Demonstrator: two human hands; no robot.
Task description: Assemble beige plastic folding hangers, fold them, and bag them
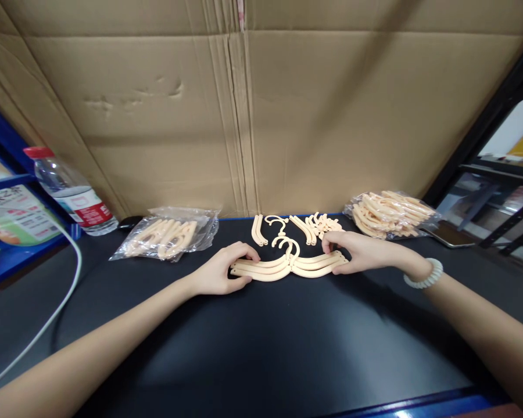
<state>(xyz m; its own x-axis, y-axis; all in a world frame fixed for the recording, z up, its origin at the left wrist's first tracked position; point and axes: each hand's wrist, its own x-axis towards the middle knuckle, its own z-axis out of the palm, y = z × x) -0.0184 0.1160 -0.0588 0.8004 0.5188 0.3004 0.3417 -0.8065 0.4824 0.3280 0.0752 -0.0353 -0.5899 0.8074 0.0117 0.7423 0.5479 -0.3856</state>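
Several beige hangers (268, 270) lie together on the black table (261, 342), their hooks pointing to the back. My left hand (226, 269) grips the left ends of their arms between thumb and fingers. On the other side, my right hand (353, 252) pinches the right ends. Just behind the hangers are loose curved arm pieces (258, 231), a loose hook (276, 220), more arm pieces (304, 229) and a small pile of hooks (325, 223).
A clear bag of beige parts (165, 237) lies at the left and a fuller bag (387, 213) at the right, beside a phone (448, 234). A red-capped bottle (76, 194) and a white cable (65, 296) are at the left. Cardboard (261, 116) stands behind.
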